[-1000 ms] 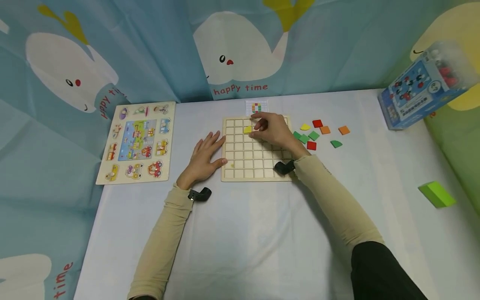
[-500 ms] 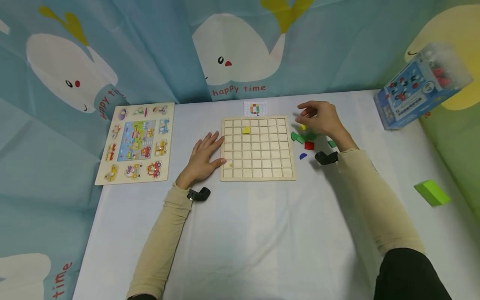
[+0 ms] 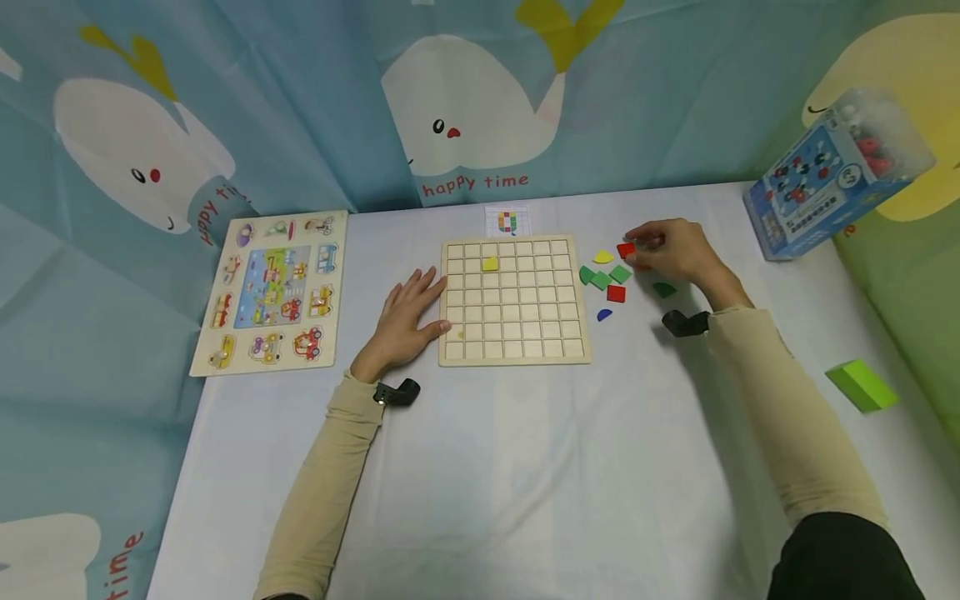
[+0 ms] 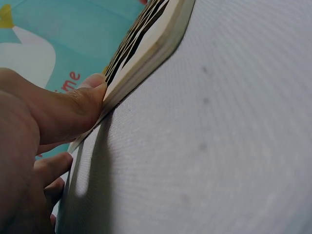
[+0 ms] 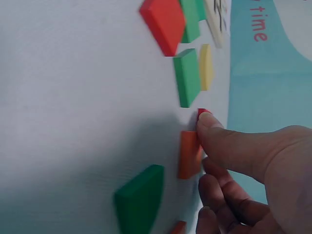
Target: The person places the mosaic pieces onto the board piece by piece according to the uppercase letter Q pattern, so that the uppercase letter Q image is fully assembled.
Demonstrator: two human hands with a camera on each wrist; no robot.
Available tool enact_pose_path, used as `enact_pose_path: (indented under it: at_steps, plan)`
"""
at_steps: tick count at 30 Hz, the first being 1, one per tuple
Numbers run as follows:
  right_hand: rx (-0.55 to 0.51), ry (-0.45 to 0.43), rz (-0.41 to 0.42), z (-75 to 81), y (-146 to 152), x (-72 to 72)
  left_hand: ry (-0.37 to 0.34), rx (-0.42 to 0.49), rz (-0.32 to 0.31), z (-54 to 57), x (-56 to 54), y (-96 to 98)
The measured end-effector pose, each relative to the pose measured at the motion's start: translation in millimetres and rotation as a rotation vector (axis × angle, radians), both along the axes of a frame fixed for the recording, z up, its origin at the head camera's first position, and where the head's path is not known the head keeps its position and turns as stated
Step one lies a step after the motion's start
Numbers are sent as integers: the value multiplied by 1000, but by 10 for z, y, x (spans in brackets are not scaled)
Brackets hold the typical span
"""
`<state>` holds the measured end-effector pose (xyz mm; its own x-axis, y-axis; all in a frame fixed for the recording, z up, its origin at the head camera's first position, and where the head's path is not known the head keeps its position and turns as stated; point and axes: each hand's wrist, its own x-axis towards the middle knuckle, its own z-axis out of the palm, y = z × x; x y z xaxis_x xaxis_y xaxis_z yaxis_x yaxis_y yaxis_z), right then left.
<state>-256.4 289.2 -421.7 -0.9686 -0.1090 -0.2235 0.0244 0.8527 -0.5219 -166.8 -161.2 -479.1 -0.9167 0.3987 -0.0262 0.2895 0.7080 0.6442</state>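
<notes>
My left hand [image 3: 405, 321] lies with fingers spread on the table, against the left side of a wooden grid board [image 3: 525, 312]. Its thumb [image 4: 80, 105] touches the board's edge in the left wrist view. A yellow tile [image 3: 490, 264] sits in one of the board's upper cells. Right of the board, my right hand [image 3: 678, 250] pinches a red square tile [image 3: 624, 249] between thumb and index finger, low over the table. An orange tile [image 5: 189, 155] and a dark green rounded tile [image 5: 140, 200] lie beside that hand in the right wrist view.
Green tiles [image 3: 602, 281], another red tile [image 3: 616, 293], a yellow piece [image 3: 603, 257] and a blue half-circle [image 3: 604, 315] lie loose. A pattern card [image 3: 491, 221] is behind the board. Around stand a picture puzzle [image 3: 330, 325], a blue box [image 3: 813, 196] and a green block [image 3: 862, 385].
My right hand has gone from over the board to the loose tiles on the right and taken a red tile. The yellow tile stays in the grid; my left hand keeps its place.
</notes>
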Motion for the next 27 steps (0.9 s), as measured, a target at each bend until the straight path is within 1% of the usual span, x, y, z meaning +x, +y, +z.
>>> enact_pose_path:
  at_steps: [9, 18, 27]
  plan:
    - [-4, 17, 14, -70, 17, 32, 3, 29, -6, 22, 25, 8]
    - [3, 57, 29, -60, -6, 39, 14, 24, -7, 13, 23, -3]
    - [10, 83, 7, -91, -34, 12, 16, 13, -8, -13, 5, -4]
